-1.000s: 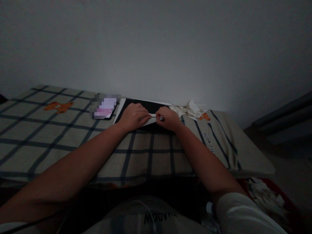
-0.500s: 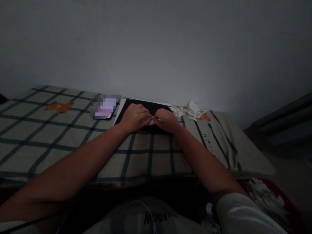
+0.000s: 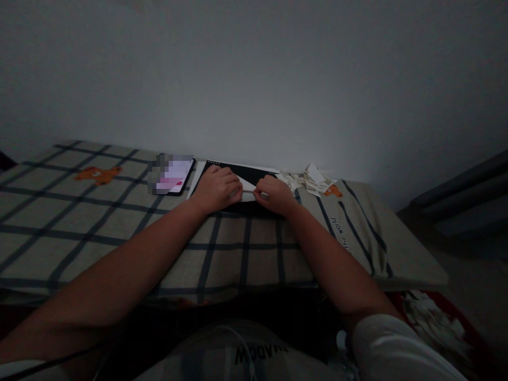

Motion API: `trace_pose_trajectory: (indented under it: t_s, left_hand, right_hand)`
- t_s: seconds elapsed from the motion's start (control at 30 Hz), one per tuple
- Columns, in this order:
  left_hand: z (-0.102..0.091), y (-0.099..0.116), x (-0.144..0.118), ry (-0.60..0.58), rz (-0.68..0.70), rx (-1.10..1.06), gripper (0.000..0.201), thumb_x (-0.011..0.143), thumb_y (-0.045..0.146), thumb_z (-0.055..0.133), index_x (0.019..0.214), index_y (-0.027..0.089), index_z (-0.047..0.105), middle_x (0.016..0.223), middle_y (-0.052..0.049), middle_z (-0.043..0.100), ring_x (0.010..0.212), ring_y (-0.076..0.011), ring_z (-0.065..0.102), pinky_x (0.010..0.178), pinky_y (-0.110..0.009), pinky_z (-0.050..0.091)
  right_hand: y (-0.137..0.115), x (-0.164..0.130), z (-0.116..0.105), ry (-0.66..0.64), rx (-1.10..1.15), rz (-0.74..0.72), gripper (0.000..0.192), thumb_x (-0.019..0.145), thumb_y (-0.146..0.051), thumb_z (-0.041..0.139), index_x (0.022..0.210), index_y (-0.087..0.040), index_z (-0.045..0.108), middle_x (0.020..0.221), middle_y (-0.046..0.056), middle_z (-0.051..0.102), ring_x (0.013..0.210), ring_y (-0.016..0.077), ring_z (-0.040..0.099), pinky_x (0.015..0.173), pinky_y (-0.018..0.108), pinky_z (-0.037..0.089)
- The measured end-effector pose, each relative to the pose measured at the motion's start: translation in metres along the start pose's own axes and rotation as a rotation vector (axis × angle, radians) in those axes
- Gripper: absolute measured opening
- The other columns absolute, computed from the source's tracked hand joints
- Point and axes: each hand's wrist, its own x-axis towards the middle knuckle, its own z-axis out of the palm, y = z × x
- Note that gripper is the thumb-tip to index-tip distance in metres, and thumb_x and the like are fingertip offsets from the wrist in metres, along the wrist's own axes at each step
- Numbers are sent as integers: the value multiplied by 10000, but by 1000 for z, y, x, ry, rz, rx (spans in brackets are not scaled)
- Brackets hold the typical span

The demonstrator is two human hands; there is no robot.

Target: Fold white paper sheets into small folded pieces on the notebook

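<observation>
A small piece of white paper lies on a black notebook at the far side of a table covered by a checked cloth. My left hand presses on the paper's left part with its fingers curled. My right hand pinches the paper's right end between thumb and fingertips. Most of the paper is hidden under both hands.
A phone with a lit screen lies just left of the notebook. A heap of folded white paper pieces sits to the right near the wall. More paper scraps lie on the floor at lower right, beyond the table's right edge.
My hands, fingertips meeting half a second ago, have drawn slightly apart, so a strip of the white paper shows between them again. The view has shifted a little.
</observation>
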Motion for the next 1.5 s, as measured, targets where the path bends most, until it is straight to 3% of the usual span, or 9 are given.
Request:
trace_pose_trajectory:
  t_s: [0.37, 0.53, 0.63, 0.73, 0.9, 1.07, 1.2, 1.37, 1.5]
  left_hand:
    - [-6, -22, -5, -40, -46, -2, 208, 843, 275, 544, 816, 201, 736, 832, -71, 721, 850, -256, 610, 720, -414, 383]
    - [-9, -33, -10, -55, -132, 5, 180, 850, 274, 546, 802, 217, 710, 883, -52, 724, 859, -244, 606, 740, -404, 391]
    - [-7, -33, -11, -59, -143, -71, 208, 865, 327, 541, 895, 208, 708, 933, -59, 714, 891, -237, 606, 772, -389, 413]
    - [-5, -28, -9, -121, -73, -166, 323, 853, 401, 559, 1044, 178, 692, 1051, -90, 688, 991, -248, 597, 833, -382, 433]
    - [1, -21, -9, -312, 9, -273, 328, 882, 429, 520, 983, 191, 722, 1056, -72, 701, 1027, -231, 608, 898, -371, 443]
    - [11, -22, -13, -420, -18, -327, 348, 941, 401, 437, 1038, 230, 724, 1133, -32, 710, 1079, -192, 625, 934, -328, 444]
    - [12, -22, -13, -437, -61, -359, 376, 956, 419, 407, 1079, 237, 712, 1111, -24, 722, 1049, -190, 643, 896, -311, 460]
    - [9, -20, -11, -408, -114, -366, 377, 952, 409, 412, 1016, 221, 732, 973, -39, 744, 908, -193, 671, 801, -306, 476]
    - [12, -21, -12, -364, -135, -363, 370, 935, 422, 445, 1061, 209, 721, 1055, -54, 731, 995, -209, 652, 869, -326, 474]
  right_hand:
    - [12, -5, 1, 0, 10, 27, 144, 840, -166, 506, 704, -196, 541, 756, 52, 592, 778, 186, 493, 685, 301, 352]
    - [18, -8, 3, -2, 34, 82, 130, 834, -173, 514, 711, -194, 548, 765, 54, 605, 786, 187, 505, 698, 298, 363]
    - [17, -9, 5, 3, 73, 92, 132, 861, -204, 508, 746, -190, 571, 801, 58, 619, 808, 185, 515, 716, 296, 372]
    - [15, -8, 5, -20, 111, 92, 111, 857, -215, 525, 778, -189, 599, 833, 59, 627, 836, 185, 519, 737, 296, 378]
    - [21, -9, 4, -141, 167, 69, 146, 849, -293, 585, 799, -185, 670, 884, 63, 648, 903, 197, 532, 806, 320, 399]
    - [28, -10, 8, -196, 169, 147, 278, 934, -317, 486, 1037, -172, 699, 1058, 83, 672, 1009, 198, 551, 900, 345, 406]
    - [22, -8, 13, -287, 99, 188, 423, 934, -352, 505, 1303, -160, 577, 1279, 118, 597, 1154, 233, 511, 949, 375, 401]
    - [16, -6, 10, -361, 9, 237, 495, 916, -412, 539, 1356, -186, 540, 1296, 123, 575, 1179, 264, 493, 970, 408, 387]
    - [16, -7, 4, -351, -85, 314, 533, 911, -454, 534, 1366, -176, 532, 1300, 139, 565, 1191, 289, 484, 969, 418, 386]
